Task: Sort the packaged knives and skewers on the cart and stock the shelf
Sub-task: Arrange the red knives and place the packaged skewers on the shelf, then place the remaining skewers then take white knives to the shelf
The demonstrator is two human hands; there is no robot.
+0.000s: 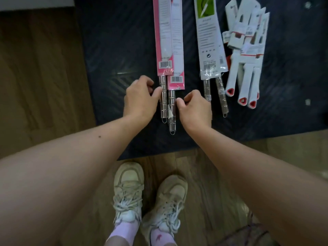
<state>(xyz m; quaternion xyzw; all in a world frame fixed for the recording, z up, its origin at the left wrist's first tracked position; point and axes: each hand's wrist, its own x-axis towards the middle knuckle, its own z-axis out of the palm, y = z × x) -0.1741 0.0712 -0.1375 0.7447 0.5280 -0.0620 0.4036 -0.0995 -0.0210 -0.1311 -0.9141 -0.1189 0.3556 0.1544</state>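
**Pink skewer packs (168, 41): sorting near done, shelf stocking all to do**

They lie paired at upper centre of the cart (115, 41). The green-label pack (209, 41) and white knives (248, 50) are grouped upper right. The left grip (140, 98) and right grip (193, 105), fingers curled, touch the pair's handles. I cannot tell whether they pinch or nudge.

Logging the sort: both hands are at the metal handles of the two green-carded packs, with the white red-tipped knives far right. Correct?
No: the head view shows the left hand and right hand at the metal handles of the two pink-carded packs; the green-carded packs lie beside them. The white red-tipped knives are far right.
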